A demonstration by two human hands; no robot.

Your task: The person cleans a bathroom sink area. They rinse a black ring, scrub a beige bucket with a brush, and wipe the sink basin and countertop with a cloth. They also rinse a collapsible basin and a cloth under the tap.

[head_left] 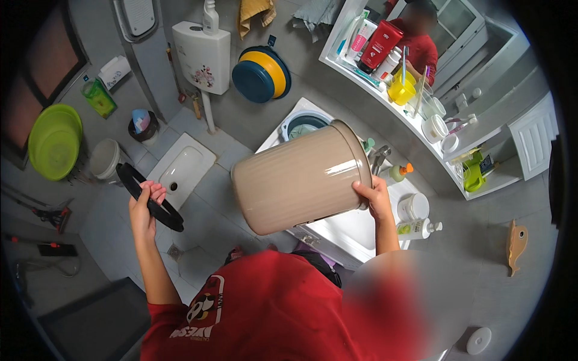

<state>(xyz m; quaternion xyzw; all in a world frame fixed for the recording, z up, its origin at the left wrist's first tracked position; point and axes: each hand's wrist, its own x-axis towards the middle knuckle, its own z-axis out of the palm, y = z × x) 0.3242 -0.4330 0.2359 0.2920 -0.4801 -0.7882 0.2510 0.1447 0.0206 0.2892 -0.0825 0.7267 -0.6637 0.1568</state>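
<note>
My right hand (378, 197) grips a beige ribbed plastic trash can (295, 180) by its rim, thumb on the outer wall. The can is tilted nearly onto its side above the washbasin's front edge, its rounded base to the left. Its inside is hidden from me. Out to the left, my left hand (142, 212) is closed around a black plastic ring (166, 216), held apart from the can. Behind the can, the white washbasin (355, 227) is partly covered; a blue-grey basin (288, 127) rests at its far end.
A squat toilet (195, 157) is set in the tiled floor, beside a white bucket (103, 157) and a small dark bin (150, 129). Pump bottles (415, 228) and a faucet (379, 157) line the washbasin. A mirrored shelf (442, 141) holds toiletries. Coloured basins (256, 81) hang on the wall.
</note>
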